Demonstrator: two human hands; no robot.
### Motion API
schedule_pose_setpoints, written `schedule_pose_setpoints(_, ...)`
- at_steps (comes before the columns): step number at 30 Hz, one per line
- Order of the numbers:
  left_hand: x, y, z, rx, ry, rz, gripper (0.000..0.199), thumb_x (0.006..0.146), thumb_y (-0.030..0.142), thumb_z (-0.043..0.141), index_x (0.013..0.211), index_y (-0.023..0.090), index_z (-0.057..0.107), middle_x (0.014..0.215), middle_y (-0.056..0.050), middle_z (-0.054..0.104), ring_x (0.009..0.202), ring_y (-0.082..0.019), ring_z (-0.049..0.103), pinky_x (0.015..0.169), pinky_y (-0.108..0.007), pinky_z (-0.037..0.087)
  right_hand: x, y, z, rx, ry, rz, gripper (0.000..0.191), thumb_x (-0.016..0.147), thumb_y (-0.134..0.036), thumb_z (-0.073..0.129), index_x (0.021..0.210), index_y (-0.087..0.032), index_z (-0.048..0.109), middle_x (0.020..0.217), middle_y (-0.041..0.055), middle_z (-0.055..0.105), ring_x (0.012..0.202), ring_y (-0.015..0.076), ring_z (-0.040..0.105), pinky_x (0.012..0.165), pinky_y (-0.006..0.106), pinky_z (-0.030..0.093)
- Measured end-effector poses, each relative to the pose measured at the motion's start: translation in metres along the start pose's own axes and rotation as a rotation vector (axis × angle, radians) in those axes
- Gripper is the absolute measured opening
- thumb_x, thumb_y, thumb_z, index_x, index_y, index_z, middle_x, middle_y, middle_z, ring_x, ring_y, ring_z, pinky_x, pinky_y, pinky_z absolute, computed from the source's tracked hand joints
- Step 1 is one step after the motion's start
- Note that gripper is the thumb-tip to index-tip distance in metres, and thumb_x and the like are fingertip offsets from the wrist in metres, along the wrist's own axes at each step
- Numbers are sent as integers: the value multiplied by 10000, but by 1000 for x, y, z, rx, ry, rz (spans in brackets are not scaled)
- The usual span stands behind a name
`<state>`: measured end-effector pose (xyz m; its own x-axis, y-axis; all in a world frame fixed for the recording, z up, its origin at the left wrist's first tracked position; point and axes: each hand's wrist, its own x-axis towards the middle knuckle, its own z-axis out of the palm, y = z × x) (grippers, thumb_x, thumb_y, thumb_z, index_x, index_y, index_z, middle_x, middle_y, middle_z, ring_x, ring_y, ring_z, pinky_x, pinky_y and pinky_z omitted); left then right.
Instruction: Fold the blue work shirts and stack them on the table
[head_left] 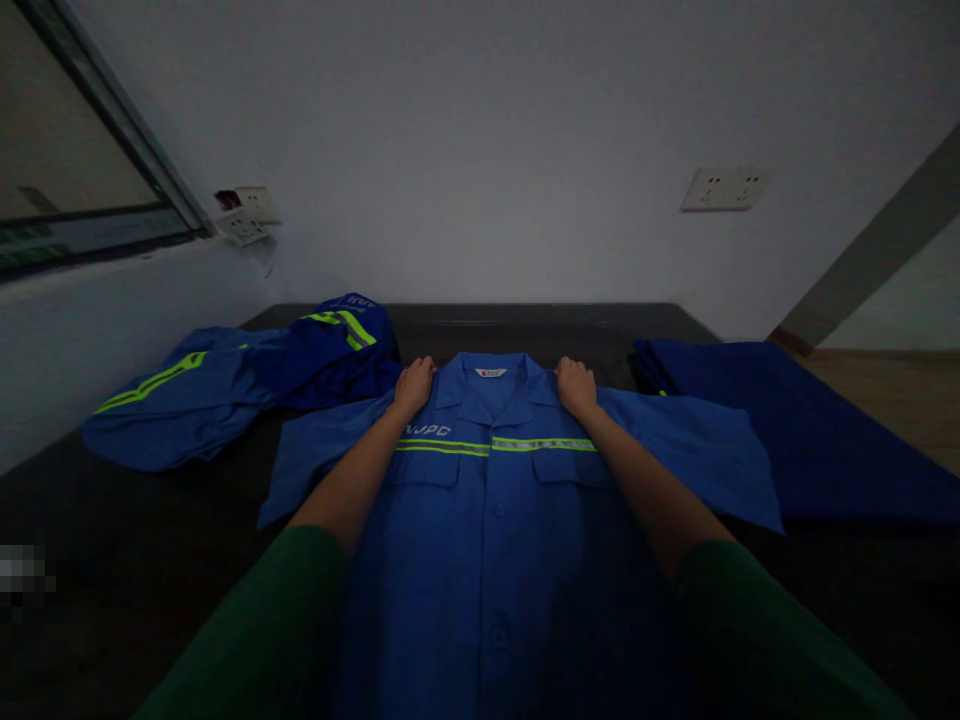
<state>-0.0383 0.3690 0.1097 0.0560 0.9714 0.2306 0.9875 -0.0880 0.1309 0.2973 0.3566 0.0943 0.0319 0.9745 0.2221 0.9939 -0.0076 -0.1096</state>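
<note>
A blue short-sleeved work shirt (484, 530) lies front side up on a dark table, its collar toward the wall and both sleeves spread outward. It has buttons, two chest pockets and a yellow-green reflective stripe. At the shoulder left of the collar, my left hand (415, 385) is closed on the fabric. My right hand (576, 385) grips the opposite shoulder, its fingers curled over the edge. The fingertips of both hands are hidden.
Crumpled blue garments with reflective stripes (176, 400) lie at the left. A dark blue folded cloth (795, 430) is at the right. Behind the dark table (525, 318) stands a wall with sockets (724, 190). A window (75, 130) is at the upper left.
</note>
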Motion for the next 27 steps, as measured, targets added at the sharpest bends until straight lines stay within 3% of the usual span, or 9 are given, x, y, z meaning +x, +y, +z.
schedule_pose_setpoints(9,33,-8,13,6,7,28,276,991,276,335,1075,174,577,1055,-118,605,961,-234,608,812,-319,427,39,3,13,2,33,-87,278,982,-225,313,1142,-99,503,1172,187,586,1112,284,490,855,368,369)
schedule_pose_setpoints(13,33,-5,10,-19,30,43,220,964,254,396,1008,171,594,1016,-111,614,954,-231,601,832,-328,421,46,2,14,-9,49,-102,232,968,-211,354,1092,-118,528,1128,171,607,1070,276,502,826,358,365)
schedule_pose_setpoints(16,25,5,-1,-46,108,62,199,942,224,421,1020,166,594,1082,-133,601,1067,-261,553,911,-382,387,42,-1,9,-18,92,-108,207,951,-217,399,1076,-131,540,1127,164,607,1073,277,493,831,361,356)
schedule_pose_setpoints(20,-3,19,-29,-90,237,84,265,921,158,416,1142,182,561,1198,-123,577,1158,-243,505,981,-395,344,33,-5,-3,-11,212,-120,226,946,-236,395,1059,-141,566,1131,156,598,1077,278,478,856,372,343)
schedule_pose_setpoints(23,-40,14,-61,-222,298,80,294,876,108,429,1123,183,571,1166,-99,601,1108,-219,544,971,-385,373,25,-5,-13,64,310,-140,241,937,-231,387,1016,-151,601,1084,140,611,1036,275,495,847,370,357)
schedule_pose_setpoints(25,-77,0,-88,-384,246,93,266,852,128,446,1068,178,593,1097,-82,631,1032,-207,586,940,-367,414,15,-4,-22,166,354,-170,241,922,-222,398,1005,-155,614,1069,135,616,1024,275,502,844,371,375)
schedule_pose_setpoints(27,-123,-19,-116,-540,90,67,237,852,222,470,1045,175,600,1010,-66,657,929,-197,624,870,-336,467,-4,-4,-34,302,381,-221,239,902,-211,408,997,-156,620,1061,133,617,1028,270,510,864,374,394)
